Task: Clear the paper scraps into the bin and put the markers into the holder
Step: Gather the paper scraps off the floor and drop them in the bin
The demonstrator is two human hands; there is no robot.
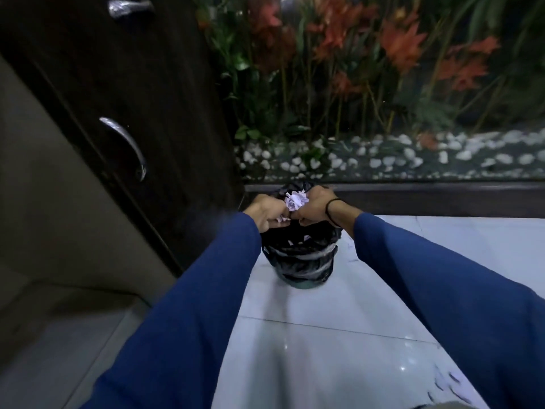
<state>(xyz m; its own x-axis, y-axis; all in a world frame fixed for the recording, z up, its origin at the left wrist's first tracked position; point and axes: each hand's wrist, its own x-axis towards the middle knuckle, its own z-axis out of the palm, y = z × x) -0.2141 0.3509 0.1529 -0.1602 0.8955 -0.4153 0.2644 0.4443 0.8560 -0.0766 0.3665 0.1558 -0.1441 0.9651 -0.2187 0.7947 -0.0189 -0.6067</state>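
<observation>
Both hands meet just above the middle of the frame, right over the mouth of the bin (303, 267), a small black-lined one standing on the pale tiled floor (324, 335). The left hand (267, 212) and the right hand (314, 206) are curled tight and pressed together around a wad of paper scraps (295, 200), white bits poking out above the knuckles and below the fingers. A few scraps lie inside the bin, and more are scattered on the floor at the lower right. Blue sleeves (188, 305) cover both arms. A dark cabinet (132, 84) fills the upper left.
</observation>
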